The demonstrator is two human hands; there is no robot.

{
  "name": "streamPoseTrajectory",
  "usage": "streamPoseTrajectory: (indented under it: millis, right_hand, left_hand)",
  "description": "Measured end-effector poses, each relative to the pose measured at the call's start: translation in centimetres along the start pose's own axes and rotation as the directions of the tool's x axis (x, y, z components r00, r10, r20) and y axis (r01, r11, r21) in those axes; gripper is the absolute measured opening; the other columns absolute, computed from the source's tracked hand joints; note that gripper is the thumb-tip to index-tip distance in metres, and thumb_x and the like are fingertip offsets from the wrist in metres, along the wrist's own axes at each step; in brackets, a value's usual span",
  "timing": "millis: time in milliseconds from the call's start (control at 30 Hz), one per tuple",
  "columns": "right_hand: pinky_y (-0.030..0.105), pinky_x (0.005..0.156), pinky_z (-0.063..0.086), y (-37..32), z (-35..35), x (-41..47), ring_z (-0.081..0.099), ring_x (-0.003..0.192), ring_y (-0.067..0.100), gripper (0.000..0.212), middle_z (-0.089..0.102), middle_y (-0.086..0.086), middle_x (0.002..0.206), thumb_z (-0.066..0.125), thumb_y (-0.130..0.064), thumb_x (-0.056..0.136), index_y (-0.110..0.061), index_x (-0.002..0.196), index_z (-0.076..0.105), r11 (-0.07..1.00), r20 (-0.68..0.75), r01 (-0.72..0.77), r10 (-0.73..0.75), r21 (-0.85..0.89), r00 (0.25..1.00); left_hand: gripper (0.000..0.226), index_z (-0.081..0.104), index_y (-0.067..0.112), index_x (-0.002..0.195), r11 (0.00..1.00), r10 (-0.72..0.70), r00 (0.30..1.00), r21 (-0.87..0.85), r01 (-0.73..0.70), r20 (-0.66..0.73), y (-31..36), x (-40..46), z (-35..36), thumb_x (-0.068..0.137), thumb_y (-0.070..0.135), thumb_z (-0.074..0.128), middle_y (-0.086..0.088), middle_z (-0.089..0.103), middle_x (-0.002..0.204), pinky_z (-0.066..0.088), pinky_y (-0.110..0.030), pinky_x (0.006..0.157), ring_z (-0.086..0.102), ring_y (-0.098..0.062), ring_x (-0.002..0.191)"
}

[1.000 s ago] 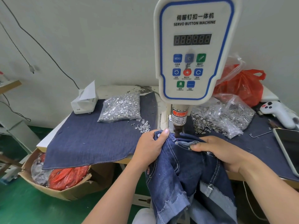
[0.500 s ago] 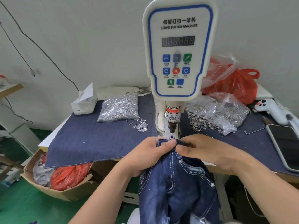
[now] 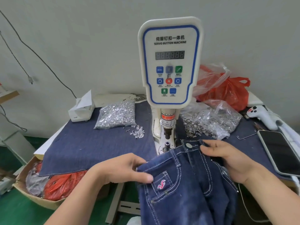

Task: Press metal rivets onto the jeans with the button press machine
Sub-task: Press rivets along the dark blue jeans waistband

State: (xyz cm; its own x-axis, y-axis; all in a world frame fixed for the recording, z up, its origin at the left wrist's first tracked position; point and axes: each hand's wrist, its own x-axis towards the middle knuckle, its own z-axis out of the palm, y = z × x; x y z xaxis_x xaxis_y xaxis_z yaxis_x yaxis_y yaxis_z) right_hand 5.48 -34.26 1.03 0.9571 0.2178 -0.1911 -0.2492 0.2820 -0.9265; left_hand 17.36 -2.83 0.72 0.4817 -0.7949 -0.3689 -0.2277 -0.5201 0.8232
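Dark blue jeans (image 3: 186,189) with white stitching hang over the table's front edge, a metal button (image 3: 188,145) showing at the waistband. My left hand (image 3: 123,169) pinches the jeans' left edge above a small pocket with a red and white emblem. My right hand (image 3: 227,158) grips the waistband on the right side. The white servo button machine (image 3: 170,62) stands behind them. Its punch (image 3: 167,132) is raised above the lower die (image 3: 167,145), which lies bare just left of the waistband.
A bag of silver rivets (image 3: 116,115) and loose rivets (image 3: 138,132) lie left of the machine on denim cloth. A bag of ring parts (image 3: 211,122), red bags (image 3: 227,93), a white handle and a phone (image 3: 282,153) sit right. A tissue box (image 3: 81,109) and a cardboard box (image 3: 32,192) are at left.
The jeans have come out from under the punch and toward me. My hands have spread apart, the left to the pocket edge, the right to the waistband. The camera view has tilted down.
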Motion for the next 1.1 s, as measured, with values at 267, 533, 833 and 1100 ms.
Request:
streamPoseTrajectory:
  millis: [267,533,833,1100]
  right_hand:
    - [0.032,0.087,0.044,-0.8,1.2,0.8,0.059,0.085,0.007,0.023,0.071,-0.008,0.092,0.065,-0.051,0.096,-0.029,0.097,0.072,0.636,-0.024,-0.009,-0.015,-0.772,1.000]
    - [0.036,0.065,0.056,-1.1,-2.4,3.3,0.066,0.065,0.010,0.041,0.073,-0.009,0.074,0.056,-0.062,0.096,-0.027,0.083,0.074,0.532,-0.380,-0.260,-0.127,-0.806,0.916]
    - [0.046,0.079,0.057,0.1,-6.2,8.7,0.067,0.094,0.040,0.019,0.068,0.016,0.099,0.064,-0.030,0.098,-0.013,0.097,0.072,-0.026,-0.452,-0.553,-0.544,-0.833,0.707]
    - [0.038,0.065,0.047,-0.1,-5.4,8.7,0.068,0.086,0.038,0.008,0.071,0.014,0.091,0.063,-0.011,0.091,-0.012,0.091,0.071,-0.099,-0.443,-0.601,-0.582,-0.793,0.682]
  left_hand:
    - [0.010,0.071,0.021,0.108,0.791,0.189,0.973,-0.567,-0.230,-0.131,-0.2,1.9,1.1,0.102,0.028,0.069,-0.008,0.071,0.110,0.055,-0.032,0.091,0.069,-0.020,0.103]
    - [0.021,0.070,0.011,0.113,0.839,0.131,0.951,-0.480,-0.258,-0.282,-1.7,3.7,1.0,0.102,0.027,0.062,-0.016,0.070,0.108,0.050,-0.044,0.099,0.064,-0.028,0.103]
    - [0.018,0.075,0.010,0.105,0.741,-0.004,0.983,-0.661,-0.120,-0.183,-2.8,3.6,0.4,0.091,0.020,0.070,-0.017,0.071,0.101,0.056,-0.037,0.085,0.070,-0.027,0.088]
    - [0.016,0.069,0.012,0.114,0.765,0.080,0.995,-0.636,-0.100,-0.060,-3.3,2.9,-0.2,0.099,0.014,0.064,-0.015,0.068,0.108,0.054,-0.038,0.092,0.067,-0.027,0.099]
